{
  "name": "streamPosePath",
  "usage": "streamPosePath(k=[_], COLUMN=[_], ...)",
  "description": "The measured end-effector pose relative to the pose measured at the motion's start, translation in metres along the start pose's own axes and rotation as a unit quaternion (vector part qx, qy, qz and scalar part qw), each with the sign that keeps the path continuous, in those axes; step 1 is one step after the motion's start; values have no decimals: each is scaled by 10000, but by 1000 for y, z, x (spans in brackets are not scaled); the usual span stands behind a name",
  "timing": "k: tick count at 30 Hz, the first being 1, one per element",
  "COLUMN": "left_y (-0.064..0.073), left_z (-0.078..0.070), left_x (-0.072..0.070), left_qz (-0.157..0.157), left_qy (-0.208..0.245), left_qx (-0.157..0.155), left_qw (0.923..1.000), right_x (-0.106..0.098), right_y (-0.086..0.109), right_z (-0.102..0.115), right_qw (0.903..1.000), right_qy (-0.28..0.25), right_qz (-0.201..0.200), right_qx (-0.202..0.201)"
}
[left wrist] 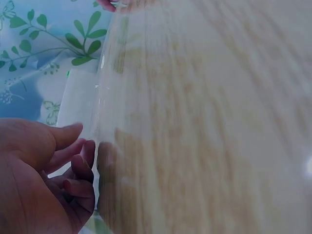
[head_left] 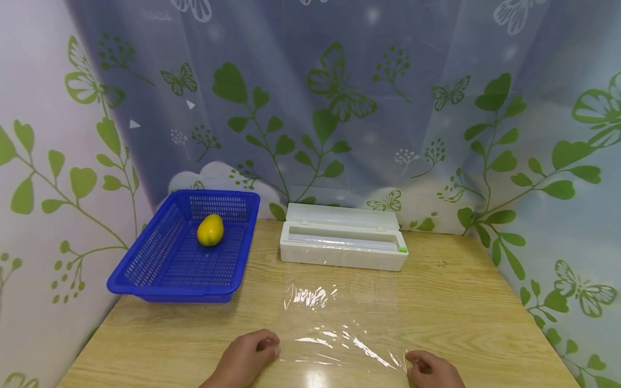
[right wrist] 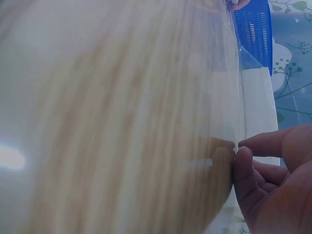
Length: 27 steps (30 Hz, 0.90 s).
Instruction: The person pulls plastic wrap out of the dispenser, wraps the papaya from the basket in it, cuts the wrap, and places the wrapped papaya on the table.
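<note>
Nearest, the right hand [head_left: 434, 371] pinches a corner of the clear film [head_left: 339, 323] between thumb and finger, while the left hand [head_left: 245, 355] curls loosely at the opposite edge, whether gripping it I cannot tell. The film stretches above the wooden table [head_left: 485, 307] to an open white box [head_left: 344, 257]; left of that, a blue basket [head_left: 181, 292] holds a yellow fruit [head_left: 210, 230].

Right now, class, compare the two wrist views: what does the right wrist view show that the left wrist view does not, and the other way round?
Only the right wrist view: part of the blue basket.

Only the left wrist view: a small green tab on the box's end.

Both: the clear film, part of the white box, the patterned curtain, and both hands, the left hand and right hand.
</note>
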<state>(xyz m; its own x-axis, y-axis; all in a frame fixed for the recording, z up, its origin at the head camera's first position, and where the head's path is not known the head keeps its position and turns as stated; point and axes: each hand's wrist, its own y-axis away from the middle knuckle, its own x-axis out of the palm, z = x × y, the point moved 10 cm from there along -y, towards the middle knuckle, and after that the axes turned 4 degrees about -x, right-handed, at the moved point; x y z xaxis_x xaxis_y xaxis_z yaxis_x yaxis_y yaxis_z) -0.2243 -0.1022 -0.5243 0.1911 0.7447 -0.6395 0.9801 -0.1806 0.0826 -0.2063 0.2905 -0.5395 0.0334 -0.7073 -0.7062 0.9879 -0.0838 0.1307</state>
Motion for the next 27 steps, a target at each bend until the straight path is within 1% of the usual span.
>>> streamPosePath(k=[3, 8, 14, 19, 21, 24, 27], left_y=[1, 1, 2, 4, 5, 5, 5], left_z=[-2, -4, -2, -1, -2, -6, -10], left_x=[-3, -4, -5, -6, -7, -10, -15], left_qz=[-155, -215, -288, -152, -150, -230, -274], left_qy=[-163, -175, -323, -385, -408, -476, -438], left_qx=[100, 182, 101, -29, -59, -66, -94], left_qw=[9997, 9994, 9990, 9991, 9990, 9986, 9986], right_x=[0, 0, 1, -1, 0, 1, 2], right_y=[-1, -2, -3, -2, -2, -2, -2], right_z=[1, 0, 0, 1, 1, 0, -1], right_qw=[10000, 10000, 10000, 9999, 9998, 9998, 9998], right_qy=[50, 71, -4, -9, -7, -51, -91], right_qz=[0, 42, 82, 118, 159, 169, 175], right_qx=[-27, 32, 27, -86, -83, -27, -3])
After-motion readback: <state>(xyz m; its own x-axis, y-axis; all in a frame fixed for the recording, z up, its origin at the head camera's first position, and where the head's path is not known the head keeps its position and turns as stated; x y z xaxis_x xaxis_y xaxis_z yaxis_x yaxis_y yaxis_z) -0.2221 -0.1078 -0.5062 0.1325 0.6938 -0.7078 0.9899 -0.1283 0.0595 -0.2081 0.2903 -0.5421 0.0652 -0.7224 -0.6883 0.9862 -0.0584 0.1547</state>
